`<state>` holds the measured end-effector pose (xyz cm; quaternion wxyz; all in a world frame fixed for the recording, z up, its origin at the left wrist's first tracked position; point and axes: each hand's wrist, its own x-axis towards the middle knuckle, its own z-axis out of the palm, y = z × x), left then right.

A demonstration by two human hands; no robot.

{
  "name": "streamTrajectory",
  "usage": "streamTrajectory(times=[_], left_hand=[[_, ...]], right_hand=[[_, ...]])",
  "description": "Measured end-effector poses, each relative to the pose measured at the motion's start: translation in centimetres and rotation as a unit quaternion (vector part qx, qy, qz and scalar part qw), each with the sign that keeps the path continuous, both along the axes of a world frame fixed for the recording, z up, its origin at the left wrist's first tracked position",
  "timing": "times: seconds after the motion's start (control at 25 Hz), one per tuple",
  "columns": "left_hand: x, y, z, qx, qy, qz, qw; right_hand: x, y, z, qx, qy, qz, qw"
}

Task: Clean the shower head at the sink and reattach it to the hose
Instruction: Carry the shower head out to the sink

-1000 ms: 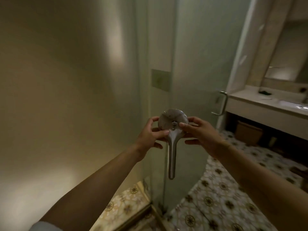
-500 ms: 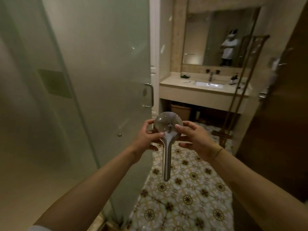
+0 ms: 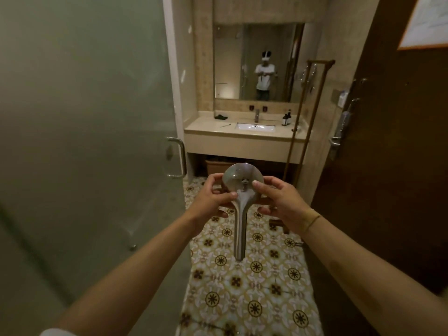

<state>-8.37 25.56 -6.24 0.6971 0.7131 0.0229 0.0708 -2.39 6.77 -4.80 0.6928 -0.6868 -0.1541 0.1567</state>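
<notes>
Both hands, left hand (image 3: 210, 198) and right hand (image 3: 282, 202), pinch the shower head (image 3: 240, 190) upright, handle pointing down, well before the sink (image 3: 255, 127).

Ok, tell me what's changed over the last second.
The view swung from the shower glass to face the sink and mirror. Unchanged: left hand and right hand still grip the shower head, handle hanging down.

The shower head (image 3: 242, 187) is glossy brushed metal, the shower door (image 3: 92, 117) frosted glass, the floor (image 3: 254, 287) patterned glazed tile.
</notes>
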Motion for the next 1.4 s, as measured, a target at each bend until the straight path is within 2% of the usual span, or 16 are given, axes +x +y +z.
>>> streamTrajectory(times=[0.44, 0.92, 1.16, 1.4], left_hand=[[13.4, 4.1, 0.2, 0.010, -0.018, -0.020, 1.000], [38.0, 4.1, 3.4, 0.002, -0.055, -0.007, 0.998], [46.8, 5.6, 3.5, 0.001, -0.055, -0.009, 0.998], [56.4, 10.2, 3.1, 0.003, -0.047, -0.008, 0.999]], right_hand=[[12.8, 4.0, -0.1, 0.019, -0.011, -0.029, 0.999], [38.1, 4.3, 3.5, 0.031, -0.030, -0.012, 0.999], [46.6, 5.7, 3.8, 0.035, -0.028, -0.011, 0.999], [56.1, 10.5, 3.2, 0.041, -0.011, -0.019, 0.999]])
